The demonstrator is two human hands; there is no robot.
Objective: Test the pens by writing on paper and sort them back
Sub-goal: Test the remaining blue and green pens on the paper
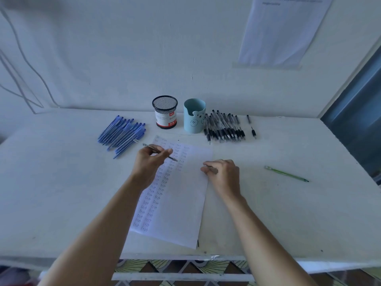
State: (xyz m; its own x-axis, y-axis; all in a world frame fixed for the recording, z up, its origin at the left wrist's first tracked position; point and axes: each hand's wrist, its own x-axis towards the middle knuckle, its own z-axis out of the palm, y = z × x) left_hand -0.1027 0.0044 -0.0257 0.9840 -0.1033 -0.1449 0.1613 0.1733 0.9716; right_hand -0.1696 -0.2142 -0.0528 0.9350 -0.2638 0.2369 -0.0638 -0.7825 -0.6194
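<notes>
Fingers of my left hand (151,159) are curled round a pen (172,158), pinching it against the thumb. Its dark tip slants down and right over the written part of the paper (185,203), and its back end sticks out up and left past my knuckles. I cannot tell whether the tip touches the sheet. My right hand (222,172) is clenched on a small grey piece (211,168), too blurred to name, which pokes out by my thumb. That hand rests at the paper's right edge. The paper lies slanted on the table (61,193) between my forearms, and its left half is filled with columns of the word "test". Beyond my left hand, a heap of blue pens (123,133) lies on the table, fanned out and angled. Behind the paper stand two cups side by side, a black mesh cup (165,111) with a red and white label and a teal cup (194,115) with a bear face. A row of black pens (223,126) lies just right of the teal cup, touching it. One more black pen (253,133) lies a little apart on their right. A green pen (286,174) lies alone, well to the right of my right hand. A sheet (282,29) is taped to the wall above.
</notes>
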